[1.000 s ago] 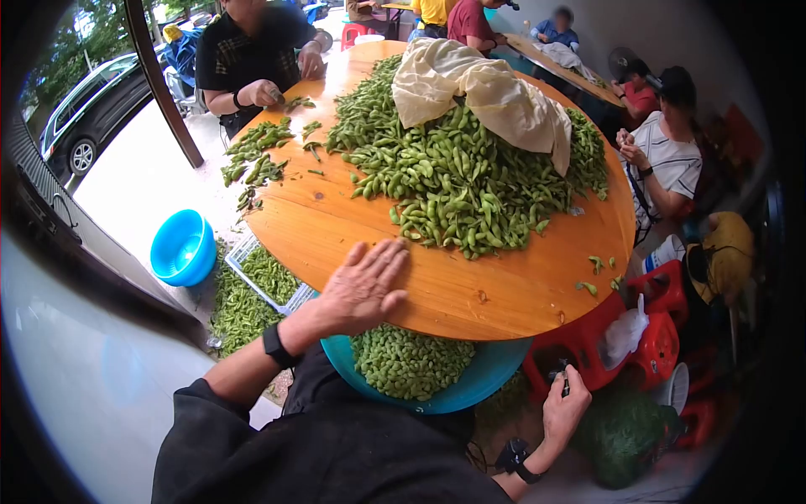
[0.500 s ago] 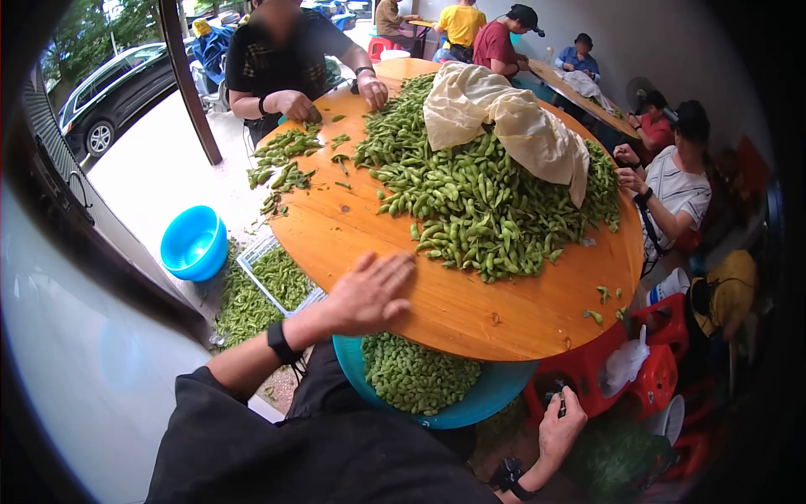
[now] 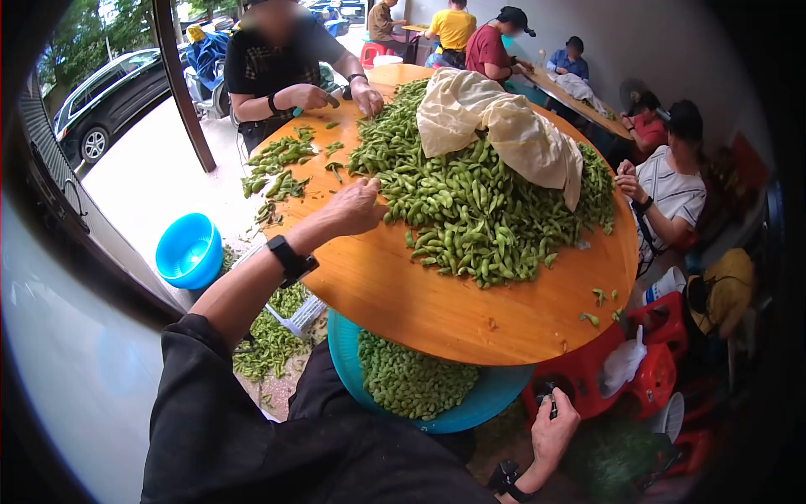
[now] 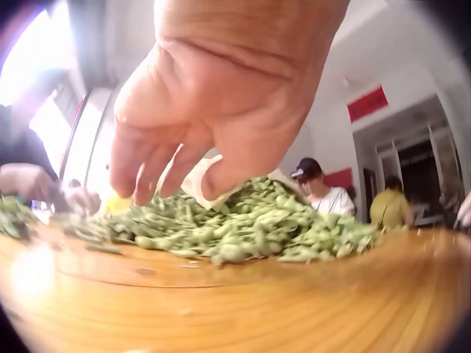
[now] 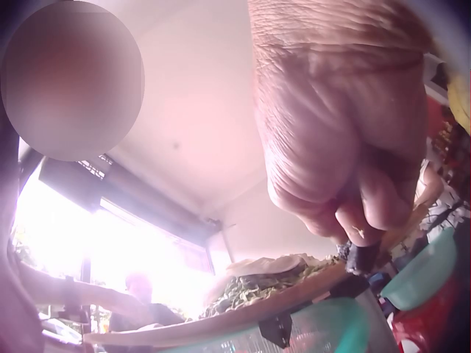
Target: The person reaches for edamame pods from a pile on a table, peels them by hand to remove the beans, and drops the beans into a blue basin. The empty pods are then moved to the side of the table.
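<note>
My left hand (image 3: 357, 208) is over the wooden table (image 3: 378, 290), at the left edge of a heap of green pods (image 3: 478, 202). In the left wrist view the hand (image 4: 221, 103) hangs with loosely bent, parted fingers in front of the pods (image 4: 250, 228); nothing shows in its grip. Low at the right, beside the table, my right hand (image 3: 554, 430) holds a small dark object (image 3: 546, 403). The right wrist view shows that hand (image 5: 342, 132) with curled fingers around the dark object (image 5: 363, 259).
A cream cloth (image 3: 504, 126) lies on the heap. Under the table's near edge is a teal basin (image 3: 344, 357) of shelled beans (image 3: 411, 378). A blue basin (image 3: 189, 252) stands at left, red stools (image 3: 655, 370) at right. Across the table a person in black (image 3: 281, 63) works at pods.
My left hand has lifted from lying flat near the table's front edge and moved forward to the heap, its fingers now bent. The right hand still holds the dark object.
</note>
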`<state>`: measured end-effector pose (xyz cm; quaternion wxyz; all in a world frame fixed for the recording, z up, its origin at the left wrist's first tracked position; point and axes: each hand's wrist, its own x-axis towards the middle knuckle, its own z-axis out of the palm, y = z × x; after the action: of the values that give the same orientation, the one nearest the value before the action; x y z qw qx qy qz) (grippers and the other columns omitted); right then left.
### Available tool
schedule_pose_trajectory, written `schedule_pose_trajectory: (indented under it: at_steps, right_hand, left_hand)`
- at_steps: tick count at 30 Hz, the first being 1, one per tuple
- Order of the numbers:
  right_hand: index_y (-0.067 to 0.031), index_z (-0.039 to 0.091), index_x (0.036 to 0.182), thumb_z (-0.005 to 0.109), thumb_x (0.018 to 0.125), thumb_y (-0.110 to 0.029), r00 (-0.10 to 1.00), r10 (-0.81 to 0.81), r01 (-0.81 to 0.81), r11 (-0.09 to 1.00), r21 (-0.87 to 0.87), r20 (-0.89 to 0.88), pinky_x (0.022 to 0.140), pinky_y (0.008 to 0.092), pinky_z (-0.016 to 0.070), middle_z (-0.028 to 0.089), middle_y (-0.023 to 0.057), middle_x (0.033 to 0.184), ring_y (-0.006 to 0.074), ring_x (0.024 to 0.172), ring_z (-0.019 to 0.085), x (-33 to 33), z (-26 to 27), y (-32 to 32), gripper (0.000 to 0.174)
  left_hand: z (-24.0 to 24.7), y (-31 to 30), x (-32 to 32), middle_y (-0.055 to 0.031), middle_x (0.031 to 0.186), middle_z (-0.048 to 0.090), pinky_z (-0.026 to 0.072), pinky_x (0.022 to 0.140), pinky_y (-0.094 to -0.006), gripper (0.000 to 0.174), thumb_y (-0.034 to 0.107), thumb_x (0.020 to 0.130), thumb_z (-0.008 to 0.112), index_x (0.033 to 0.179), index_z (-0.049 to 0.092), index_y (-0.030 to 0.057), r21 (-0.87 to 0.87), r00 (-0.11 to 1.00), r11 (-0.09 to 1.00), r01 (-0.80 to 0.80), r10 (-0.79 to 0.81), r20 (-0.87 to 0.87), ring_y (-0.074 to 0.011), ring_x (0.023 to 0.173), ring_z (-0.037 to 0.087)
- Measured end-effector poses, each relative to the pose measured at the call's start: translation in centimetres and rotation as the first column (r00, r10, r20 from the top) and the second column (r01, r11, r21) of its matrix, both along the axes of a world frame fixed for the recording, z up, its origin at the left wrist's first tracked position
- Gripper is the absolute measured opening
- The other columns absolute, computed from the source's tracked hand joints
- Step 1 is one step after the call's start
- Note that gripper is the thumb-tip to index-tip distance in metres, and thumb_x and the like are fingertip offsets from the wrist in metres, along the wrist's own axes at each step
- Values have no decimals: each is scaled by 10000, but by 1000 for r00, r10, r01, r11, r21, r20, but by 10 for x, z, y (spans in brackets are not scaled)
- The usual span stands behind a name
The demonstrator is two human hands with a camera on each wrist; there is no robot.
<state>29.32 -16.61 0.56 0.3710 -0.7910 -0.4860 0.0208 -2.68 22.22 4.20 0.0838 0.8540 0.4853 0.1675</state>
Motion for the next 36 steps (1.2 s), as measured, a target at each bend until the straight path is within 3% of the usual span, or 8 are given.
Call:
schedule_pose_trajectory:
  at_steps: [6, 12, 15, 19, 22, 24, 27, 36]
  right_hand:
    - [97, 626, 1009, 594, 808, 26, 999, 30, -29, 999, -21, 19, 730, 434, 509, 647, 247, 890, 419, 818, 640, 0, -5, 0, 215]
    - [96, 624, 1003, 597, 804, 28, 999, 36, -35, 999, -32, 23, 727, 433, 508, 644, 249, 887, 420, 817, 639, -4, -3, 1, 212]
    - [105, 621, 1014, 594, 801, 27, 999, 43, -42, 998, -46, 22, 725, 423, 505, 645, 258, 884, 415, 809, 643, -5, -2, 3, 228]
    - [114, 619, 1025, 592, 799, 28, 996, 52, -48, 998, -52, 66, 724, 412, 503, 650, 261, 882, 409, 803, 649, -12, 0, 6, 243]
    - [112, 621, 1021, 594, 796, 29, 999, 41, -40, 998, -56, 20, 725, 412, 503, 653, 258, 883, 405, 805, 651, -12, -2, 4, 241]
    - [111, 622, 1020, 594, 795, 30, 999, 45, -43, 997, -62, 28, 724, 411, 504, 653, 257, 881, 404, 803, 652, -13, -1, 3, 241]
    - [106, 625, 1019, 595, 793, 32, 997, 53, -49, 996, -71, 50, 722, 408, 505, 653, 253, 875, 399, 796, 653, -13, 1, 4, 240]
    - [90, 631, 1009, 601, 795, 30, 994, 106, -104, 993, -63, 20, 691, 386, 507, 649, 229, 839, 356, 749, 655, -29, 5, 15, 224]
  left_hand:
    - [-20, 23, 53, -356, 1366, 373, 408, 1039, -487, 784, 525, 937, 520, 1495, 275, 32, -206, 994, 977, -49, 67, 85, -493, 1190, 490]
    - [11, -38, 115, -389, 1371, 278, 415, 1067, -455, 756, 371, 936, 596, 1479, 248, -24, -348, 939, 931, 110, 17, 344, -500, 1230, 460]
    - [-4, -57, 123, -329, 1417, 265, 438, 1030, -478, 678, 228, 912, 623, 1468, 288, 32, 6, 910, 976, 219, -207, 358, -477, 1133, 540]
    - [13, -71, 118, -279, 1411, 332, 477, 973, -459, 615, 138, 889, 627, 1444, 365, 89, 89, 806, 924, 372, -369, 462, -434, 1074, 586]
    - [-1, -33, 98, -190, 1202, 564, 538, 839, -407, 331, 21, 851, 625, 1181, 613, 49, 355, 767, 906, 232, -395, 506, -373, 1024, 621]
    - [-11, 5, 69, -155, 981, 626, 526, 774, -420, 159, 8, 842, 595, 962, 688, 58, 296, 885, 954, 38, -170, 433, -355, 889, 635]
    - [-26, 46, 27, -140, 1008, 587, 476, 850, -446, 207, 57, 805, 630, 1009, 663, 65, 157, 987, 984, -88, 65, 146, -359, 1007, 588]
    - [-33, 40, 28, -149, 1009, 616, 508, 787, -450, 93, 83, 773, 645, 855, 624, 46, 60, 973, 984, 169, -176, 148, -365, 945, 624]
